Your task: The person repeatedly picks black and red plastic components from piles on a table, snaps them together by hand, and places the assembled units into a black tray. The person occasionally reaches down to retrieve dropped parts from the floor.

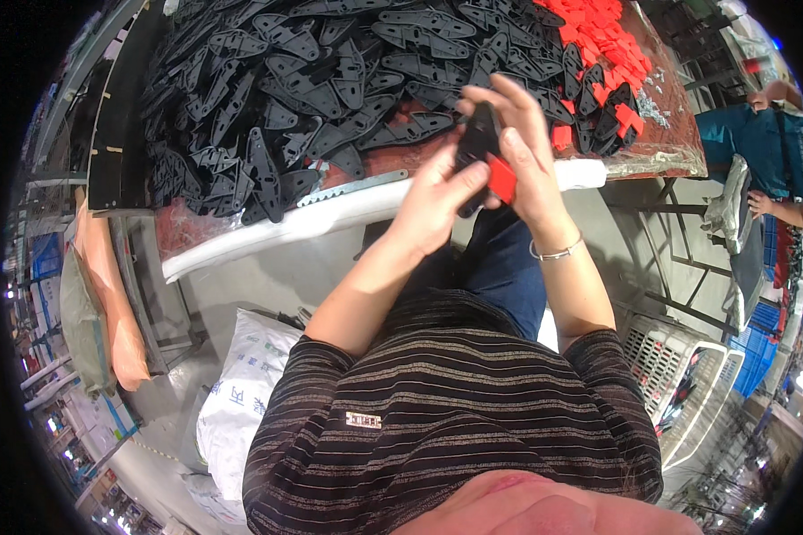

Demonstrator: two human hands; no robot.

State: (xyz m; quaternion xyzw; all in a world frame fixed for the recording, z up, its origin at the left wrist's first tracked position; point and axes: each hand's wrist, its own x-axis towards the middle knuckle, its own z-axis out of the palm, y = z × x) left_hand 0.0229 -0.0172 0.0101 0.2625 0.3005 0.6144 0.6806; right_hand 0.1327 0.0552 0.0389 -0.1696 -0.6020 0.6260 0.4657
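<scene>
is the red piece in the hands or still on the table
In the hands: the red piece is pinched against a black part between the left hand and right hand, above the table edge.

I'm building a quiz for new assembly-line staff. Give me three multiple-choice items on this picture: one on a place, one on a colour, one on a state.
1. Where does the heap of black plastic parts lie?
A. on the table
B. on the floor
C. in the white crate

2. What colour is the small piece between the hands?
A. blue
B. red
C. yellow

3. What is the left hand doing?
A. hanging free
B. resting flat on the table
C. gripping a black part together with the right hand

Answers: 1 A, the heap covers the table top. 2 B, it matches the red parts at the far corner. 3 C, fingers of both hands close around it.
</scene>
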